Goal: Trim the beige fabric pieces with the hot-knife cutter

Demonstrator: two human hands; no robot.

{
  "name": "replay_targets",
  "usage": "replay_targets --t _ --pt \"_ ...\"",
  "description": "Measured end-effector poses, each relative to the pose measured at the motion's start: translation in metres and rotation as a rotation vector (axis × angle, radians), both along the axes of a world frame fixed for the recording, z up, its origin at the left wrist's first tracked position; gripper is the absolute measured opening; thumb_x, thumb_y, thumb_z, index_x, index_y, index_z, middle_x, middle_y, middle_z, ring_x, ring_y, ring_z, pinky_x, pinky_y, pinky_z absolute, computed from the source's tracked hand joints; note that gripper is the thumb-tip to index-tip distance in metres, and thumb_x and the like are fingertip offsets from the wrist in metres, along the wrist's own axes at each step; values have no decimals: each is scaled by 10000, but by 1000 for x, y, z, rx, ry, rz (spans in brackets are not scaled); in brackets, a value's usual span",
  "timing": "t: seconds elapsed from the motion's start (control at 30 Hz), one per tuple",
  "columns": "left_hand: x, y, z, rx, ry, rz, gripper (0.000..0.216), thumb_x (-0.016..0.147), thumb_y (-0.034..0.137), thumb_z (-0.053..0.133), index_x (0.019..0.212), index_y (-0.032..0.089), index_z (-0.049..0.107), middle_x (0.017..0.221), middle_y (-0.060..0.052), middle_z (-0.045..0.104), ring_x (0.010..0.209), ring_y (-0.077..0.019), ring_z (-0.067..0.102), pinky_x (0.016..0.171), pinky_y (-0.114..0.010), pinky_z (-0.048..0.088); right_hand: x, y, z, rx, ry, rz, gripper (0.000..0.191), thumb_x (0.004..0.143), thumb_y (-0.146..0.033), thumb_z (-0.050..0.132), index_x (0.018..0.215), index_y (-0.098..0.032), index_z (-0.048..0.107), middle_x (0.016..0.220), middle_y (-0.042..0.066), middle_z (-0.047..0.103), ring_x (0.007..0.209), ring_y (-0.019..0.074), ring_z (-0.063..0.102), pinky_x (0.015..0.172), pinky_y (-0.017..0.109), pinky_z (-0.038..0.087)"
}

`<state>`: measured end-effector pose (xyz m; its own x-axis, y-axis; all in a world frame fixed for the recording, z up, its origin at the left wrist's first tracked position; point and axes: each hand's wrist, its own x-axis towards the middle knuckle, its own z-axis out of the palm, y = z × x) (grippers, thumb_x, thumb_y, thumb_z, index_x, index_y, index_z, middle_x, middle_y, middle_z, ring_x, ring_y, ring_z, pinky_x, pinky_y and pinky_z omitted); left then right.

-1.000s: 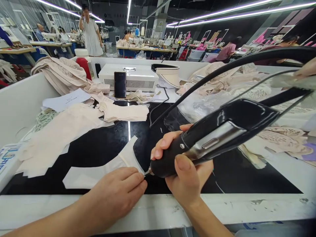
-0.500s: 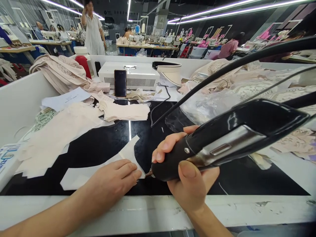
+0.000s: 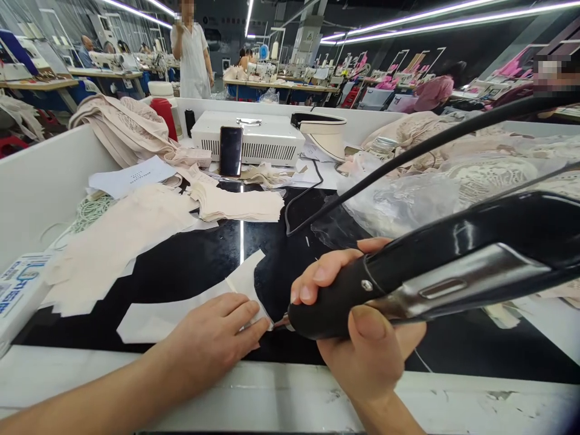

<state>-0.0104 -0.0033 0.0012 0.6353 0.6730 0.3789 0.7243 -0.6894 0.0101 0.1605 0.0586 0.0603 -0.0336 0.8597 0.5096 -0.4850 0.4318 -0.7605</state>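
Note:
My left hand lies over a pale, curved fabric piece, its fingertips pressing near the piece's right edge. A narrow cream strip crosses the fabric and runs under those fingers. In my right hand is a black corded handheld tool with a metal lever on its side; my thumb rests by the lever. The tool's thin coppery tip meets the fabric's right corner beside my left fingertips. Whether it touches the strip is hidden.
Fabric pieces are stacked behind the work, with a larger pale pile at left. A phone leans on a white vented box. The tool's cable arches above plastic-wrapped lace. A person in white stands beyond the table.
The whole view has shifted, so the scene sits further right in the picture. My left fingers are slightly more apart; the tool tip stays at the fabric's corner.

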Motion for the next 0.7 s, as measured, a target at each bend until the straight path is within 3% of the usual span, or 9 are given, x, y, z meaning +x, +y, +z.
replay_targets --t 0.43,0.7 --pt "1 -5 -5 -44 -37 88 260 1046 233 565 1295 180 617 1296 -145 651 1205 -282 628 1050 -459 533 -3 7 4 3 2 -75 377 789 -405 821 1086 -285 622 750 -40 629 529 160 594 445 295 502" --pt "-3 -3 -13 -68 -88 116 231 1050 252 558 1268 205 623 1303 -149 640 1216 -282 616 1084 -479 504 -12 21 6 -51 -13 -11 349 766 -332 818 1056 -283 630 746 -48 643 555 164 609 497 316 545"
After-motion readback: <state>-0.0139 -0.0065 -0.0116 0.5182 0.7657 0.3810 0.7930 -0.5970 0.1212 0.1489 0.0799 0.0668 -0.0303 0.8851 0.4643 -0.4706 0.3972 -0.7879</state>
